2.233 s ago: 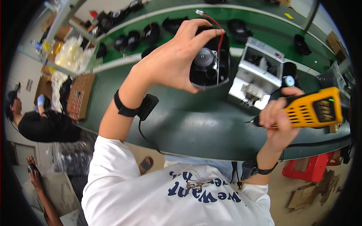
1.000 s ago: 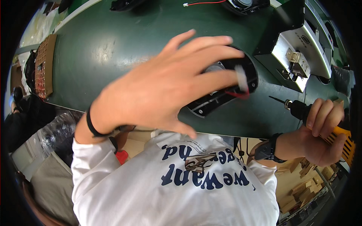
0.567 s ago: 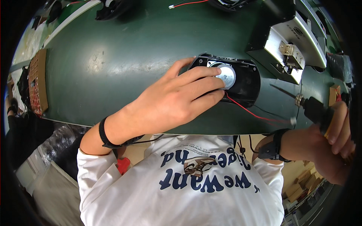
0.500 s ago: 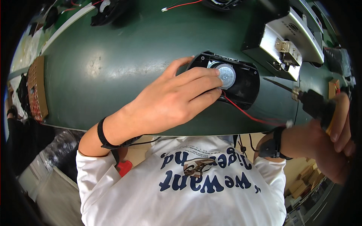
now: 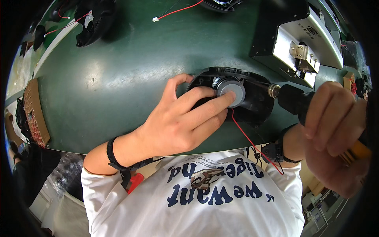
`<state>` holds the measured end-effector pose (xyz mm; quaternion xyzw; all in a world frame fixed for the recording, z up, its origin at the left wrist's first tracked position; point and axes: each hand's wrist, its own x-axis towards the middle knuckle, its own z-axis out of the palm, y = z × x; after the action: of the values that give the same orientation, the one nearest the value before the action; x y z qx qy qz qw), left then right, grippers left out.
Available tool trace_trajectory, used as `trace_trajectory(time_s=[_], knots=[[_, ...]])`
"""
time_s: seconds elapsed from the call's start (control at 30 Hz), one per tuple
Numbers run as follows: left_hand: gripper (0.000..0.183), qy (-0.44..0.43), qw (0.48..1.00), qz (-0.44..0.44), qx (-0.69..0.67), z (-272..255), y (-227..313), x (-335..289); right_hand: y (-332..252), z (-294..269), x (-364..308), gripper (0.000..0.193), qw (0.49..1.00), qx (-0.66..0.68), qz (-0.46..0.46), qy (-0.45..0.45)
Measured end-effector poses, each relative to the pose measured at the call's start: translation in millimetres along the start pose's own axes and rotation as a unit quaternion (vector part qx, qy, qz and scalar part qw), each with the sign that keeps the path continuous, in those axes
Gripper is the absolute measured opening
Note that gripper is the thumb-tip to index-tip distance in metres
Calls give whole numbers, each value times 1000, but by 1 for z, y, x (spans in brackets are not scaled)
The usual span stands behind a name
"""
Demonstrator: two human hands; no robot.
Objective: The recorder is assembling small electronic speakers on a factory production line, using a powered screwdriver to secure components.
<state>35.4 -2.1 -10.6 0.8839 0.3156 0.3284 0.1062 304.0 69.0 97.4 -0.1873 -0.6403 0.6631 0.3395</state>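
A round grey speaker (image 5: 239, 99) sits inside a black curved plastic housing (image 5: 258, 104) near the table's front edge. My left hand (image 5: 183, 118) is closed around the housing's left side, with fingertips pressing on the speaker's back. A red wire (image 5: 252, 142) runs from beside the speaker toward my right wrist. In my right hand (image 5: 335, 126) is a black powered screwdriver (image 5: 291, 98) with a yellow part lower down. Its thin shaft points left into the housing, and the tip is at the speaker's upper right edge. Whether it touches a screw cannot be seen.
A silver and black box-shaped machine (image 5: 280, 57) with a small metal fixture stands at the back right. More black housings (image 5: 96, 27) lie at the far left and far middle, one with a red wire (image 5: 179, 8). A cardboard tray (image 5: 34, 110) stands at the left edge.
My right hand has brought the screwdriver left, and its shaft now reaches into the housing. The housing sits slightly lower in view. The red wire now hangs over the table edge.
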Motion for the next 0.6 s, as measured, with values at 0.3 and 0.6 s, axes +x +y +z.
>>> trace_trajectory(time_s=[0.3, 0.6], knots=[[28, -28, 1000, -9, -6, -1, -1, 4, 19, -21, 11, 68, 991, 33, -36, -123], [20, 1, 1000, -14, 24, -1, 5, 5, 8, -8, -2, 31, 995, -74, -47, -36]])
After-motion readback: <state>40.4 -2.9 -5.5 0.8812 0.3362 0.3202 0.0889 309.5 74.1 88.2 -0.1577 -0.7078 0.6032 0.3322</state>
